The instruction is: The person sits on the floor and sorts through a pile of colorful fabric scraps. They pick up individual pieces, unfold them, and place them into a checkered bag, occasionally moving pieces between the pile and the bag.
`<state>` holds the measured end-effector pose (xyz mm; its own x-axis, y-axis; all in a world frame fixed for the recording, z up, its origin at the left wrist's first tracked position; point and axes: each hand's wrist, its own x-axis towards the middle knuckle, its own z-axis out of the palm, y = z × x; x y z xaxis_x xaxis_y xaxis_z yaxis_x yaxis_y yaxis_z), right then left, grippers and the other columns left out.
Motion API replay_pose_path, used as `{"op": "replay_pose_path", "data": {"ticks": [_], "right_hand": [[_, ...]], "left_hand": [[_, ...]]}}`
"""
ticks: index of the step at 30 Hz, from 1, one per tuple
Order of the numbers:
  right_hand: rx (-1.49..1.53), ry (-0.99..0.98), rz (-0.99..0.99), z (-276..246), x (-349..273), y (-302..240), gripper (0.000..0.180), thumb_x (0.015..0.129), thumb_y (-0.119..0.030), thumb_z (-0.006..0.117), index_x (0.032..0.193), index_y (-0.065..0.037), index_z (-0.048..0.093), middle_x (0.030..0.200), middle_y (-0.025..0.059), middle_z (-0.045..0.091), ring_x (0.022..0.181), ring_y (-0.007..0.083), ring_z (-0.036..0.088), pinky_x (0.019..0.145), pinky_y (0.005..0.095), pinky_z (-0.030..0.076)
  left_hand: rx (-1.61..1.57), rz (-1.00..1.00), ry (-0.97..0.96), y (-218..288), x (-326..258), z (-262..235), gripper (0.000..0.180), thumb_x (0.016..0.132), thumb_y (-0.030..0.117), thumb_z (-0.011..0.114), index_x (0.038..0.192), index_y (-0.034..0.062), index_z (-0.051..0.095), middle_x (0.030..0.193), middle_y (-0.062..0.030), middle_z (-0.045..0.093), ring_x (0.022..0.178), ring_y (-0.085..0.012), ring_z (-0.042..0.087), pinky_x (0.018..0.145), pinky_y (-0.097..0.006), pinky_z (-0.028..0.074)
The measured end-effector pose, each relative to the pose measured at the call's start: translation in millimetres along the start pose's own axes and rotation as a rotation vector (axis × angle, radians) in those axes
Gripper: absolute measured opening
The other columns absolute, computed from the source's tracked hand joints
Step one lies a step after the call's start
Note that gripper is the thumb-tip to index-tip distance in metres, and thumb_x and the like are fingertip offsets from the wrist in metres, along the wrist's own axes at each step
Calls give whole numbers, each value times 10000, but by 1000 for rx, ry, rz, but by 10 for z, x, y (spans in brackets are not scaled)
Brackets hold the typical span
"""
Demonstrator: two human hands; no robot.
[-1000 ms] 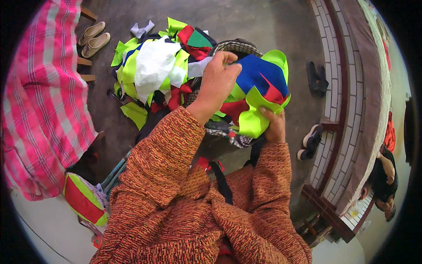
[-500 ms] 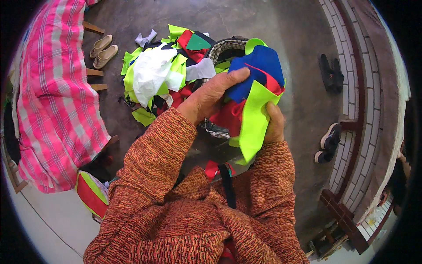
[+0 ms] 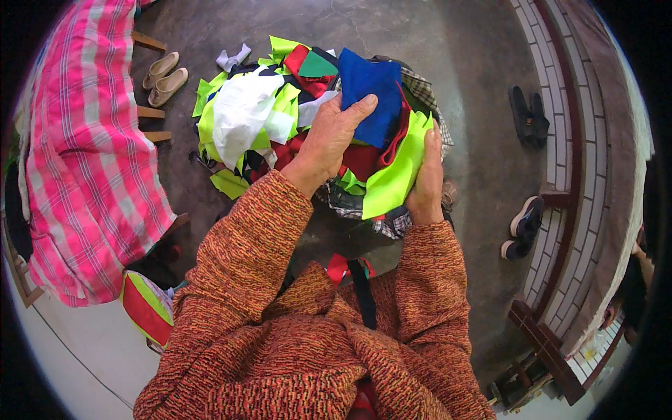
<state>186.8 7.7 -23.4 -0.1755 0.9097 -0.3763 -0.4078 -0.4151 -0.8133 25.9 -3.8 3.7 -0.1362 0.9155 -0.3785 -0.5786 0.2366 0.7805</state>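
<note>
My left hand [image 3: 325, 140] grips the near-left side of a stack of cloth scraps, its thumb pressed on a blue cloth piece [image 3: 372, 84]. Under the blue lies red cloth [image 3: 362, 161]. Along the stack's right side runs a yellow-green cloth piece [image 3: 399, 171], with my right hand [image 3: 427, 185] closed against its outer edge; most of that hand's fingers are hidden. Below the stack sits a black-and-white checked cloth container [image 3: 420, 87]. To its left, a heap of scraps spreads over the floor, with a white cloth [image 3: 241, 115] on top and yellow-green, red and dark pieces around it.
A pink plaid cover [image 3: 91, 154] drapes over furniture with wooden legs at left. Beige shoes [image 3: 164, 80] stand beside it. Black slippers [image 3: 528, 115] and dark sneakers [image 3: 523, 227] lie near the white-tiled ledge [image 3: 560, 140] at right. A red-and-green patched item [image 3: 147, 308] sits lower left.
Both hands have shifted the stack slightly left and lowered it over the checked container. The blue piece now lies flatter and the yellow-green one stretches along the right hand.
</note>
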Motion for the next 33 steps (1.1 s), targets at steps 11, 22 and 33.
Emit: {"op": "replay_pose_path", "data": {"ticks": [11,22,33], "right_hand": [[-968,-86,-482,134,-63,102,689,712,-261,727,1287,-41,418,1284,163,419,1187,279,429,994,355,352],[156,-1,297,-135,99,74,368,954,-347,441,1157,-51,521,1000,94,630,848,183,635,756,316,518],[452,-37,353,-76,63,-3,474,959,-435,370,1215,-56,495,1135,124,593,988,258,600,881,392,481]], "left_hand": [[115,-86,-54,-90,-45,59,328,914,269,550,1147,38,543,1012,-19,592,854,-94,568,769,-261,489],[450,-66,-82,255,-17,-92,433,887,362,548,1172,39,501,1041,-61,575,896,-141,549,735,-270,463],[817,-82,-349,330,20,-251,249,776,189,698,911,-6,623,775,-2,592,716,-74,532,669,-216,434]]}}
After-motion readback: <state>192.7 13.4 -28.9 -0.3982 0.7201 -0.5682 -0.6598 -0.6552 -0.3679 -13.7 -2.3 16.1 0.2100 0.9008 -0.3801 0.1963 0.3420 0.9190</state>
